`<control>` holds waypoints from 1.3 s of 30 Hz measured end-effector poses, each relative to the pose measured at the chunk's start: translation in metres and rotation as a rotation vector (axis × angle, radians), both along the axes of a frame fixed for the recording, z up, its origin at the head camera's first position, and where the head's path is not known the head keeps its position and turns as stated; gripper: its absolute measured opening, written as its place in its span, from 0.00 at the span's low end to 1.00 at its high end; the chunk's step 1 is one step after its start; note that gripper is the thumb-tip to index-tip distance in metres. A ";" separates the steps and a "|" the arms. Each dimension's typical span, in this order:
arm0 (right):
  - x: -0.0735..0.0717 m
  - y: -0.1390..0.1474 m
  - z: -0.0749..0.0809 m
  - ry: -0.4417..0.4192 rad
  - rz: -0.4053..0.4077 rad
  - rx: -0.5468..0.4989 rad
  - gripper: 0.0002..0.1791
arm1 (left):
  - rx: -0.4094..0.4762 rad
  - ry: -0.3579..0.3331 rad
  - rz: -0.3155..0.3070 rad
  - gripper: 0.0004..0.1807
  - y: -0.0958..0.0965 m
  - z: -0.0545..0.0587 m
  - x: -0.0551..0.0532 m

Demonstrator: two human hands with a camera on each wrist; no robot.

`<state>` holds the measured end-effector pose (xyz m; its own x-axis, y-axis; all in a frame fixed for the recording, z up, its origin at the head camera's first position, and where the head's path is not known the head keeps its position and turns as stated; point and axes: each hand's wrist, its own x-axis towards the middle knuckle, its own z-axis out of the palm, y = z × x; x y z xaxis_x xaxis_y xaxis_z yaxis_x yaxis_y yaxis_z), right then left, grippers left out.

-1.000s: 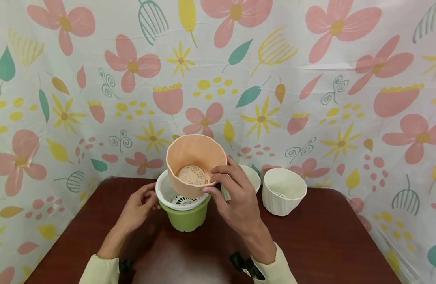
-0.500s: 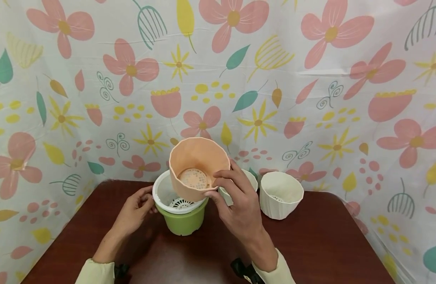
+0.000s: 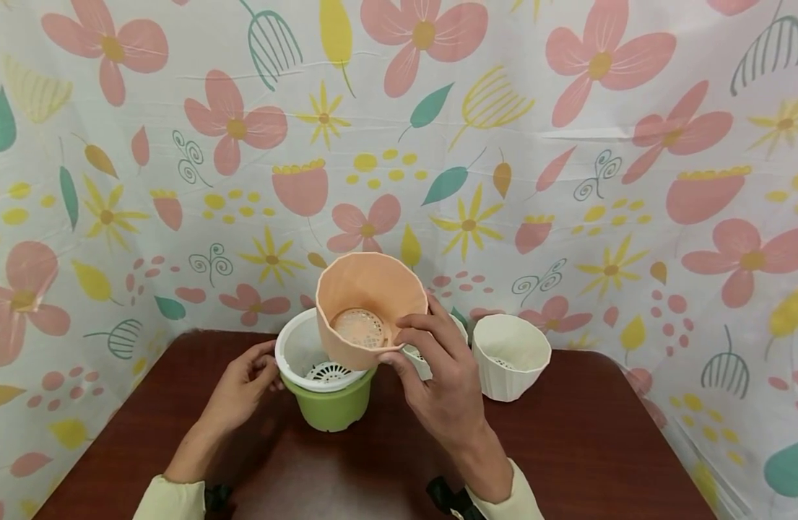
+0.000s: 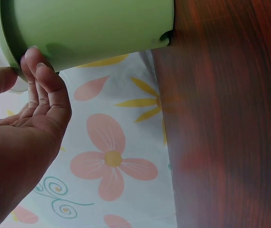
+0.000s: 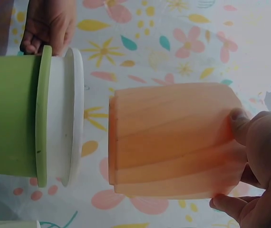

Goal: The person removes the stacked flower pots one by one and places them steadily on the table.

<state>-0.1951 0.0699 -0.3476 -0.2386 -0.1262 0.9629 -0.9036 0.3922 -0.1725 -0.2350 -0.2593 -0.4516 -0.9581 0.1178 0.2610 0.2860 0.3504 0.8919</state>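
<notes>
My right hand [image 3: 447, 386] holds a peach flowerpot [image 3: 366, 289] by its rim, tilted so its inside and perforated base show. The right wrist view shows its base end facing a white flowerpot [image 5: 59, 118], with a gap between them. That white pot is nested in a green flowerpot [image 3: 334, 408] standing on the table, and its slotted bottom is partly visible. My left hand [image 3: 239, 386] grips the left side of the green pot's rim; in the left wrist view its thumb lies at the rim and its fingertips [image 4: 47, 76] touch the green wall.
A cream fluted flowerpot [image 3: 512, 372] stands upright at the right. Another pale flowerpot [image 3: 422, 367] stands beside it, mostly hidden behind my right hand and the peach pot. The dark red-brown table [image 3: 587, 433] ends against a flowered cloth [image 3: 373, 144].
The peach pot has moved slightly right with my right hand, uncovering more of the white nested pot. The left hand keeps its place at the green pot. The head view has shifted a little.
</notes>
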 end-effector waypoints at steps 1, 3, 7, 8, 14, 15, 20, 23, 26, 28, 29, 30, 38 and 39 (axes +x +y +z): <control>0.000 0.001 0.000 0.001 0.001 -0.002 0.17 | 0.001 0.001 0.000 0.24 0.000 0.000 0.000; 0.001 0.002 0.000 0.004 0.001 -0.001 0.17 | 0.003 -0.001 -0.004 0.24 0.001 0.001 0.001; 0.002 0.006 0.001 0.017 -0.009 0.006 0.17 | 0.001 -0.008 -0.003 0.24 0.003 0.001 0.001; 0.002 0.007 0.002 0.021 -0.014 0.008 0.17 | -0.002 -0.012 -0.005 0.25 0.003 0.001 0.000; -0.001 0.013 0.006 0.032 -0.026 0.031 0.18 | -0.025 -0.005 0.001 0.25 0.005 0.002 -0.006; -0.001 0.014 0.006 0.032 -0.028 0.035 0.18 | -0.025 -0.005 0.001 0.24 0.005 0.002 -0.006; 0.001 0.017 0.001 0.027 -0.045 0.031 0.18 | -0.024 -0.012 -0.008 0.25 0.004 0.000 -0.005; 0.003 0.017 -0.002 0.021 -0.051 0.024 0.18 | -0.014 -0.020 -0.010 0.25 0.002 0.000 -0.003; 0.004 0.017 -0.004 0.025 -0.053 0.019 0.18 | -0.012 -0.022 -0.008 0.25 0.000 0.000 -0.002; 0.004 0.018 -0.004 0.029 -0.051 0.017 0.18 | -0.014 -0.020 -0.005 0.25 -0.002 0.001 -0.002; 0.004 0.018 -0.004 0.029 -0.049 0.016 0.18 | -0.017 -0.017 -0.002 0.25 -0.003 0.001 -0.001; 0.004 0.018 -0.005 0.032 -0.048 0.014 0.18 | -0.019 -0.014 -0.001 0.25 -0.003 0.001 -0.001; 0.003 0.026 -0.006 0.056 -0.061 0.021 0.17 | -0.022 -0.012 -0.007 0.25 -0.002 -0.001 0.001; 0.003 0.027 -0.006 0.060 -0.061 0.021 0.17 | -0.021 -0.014 -0.007 0.25 -0.002 -0.001 0.001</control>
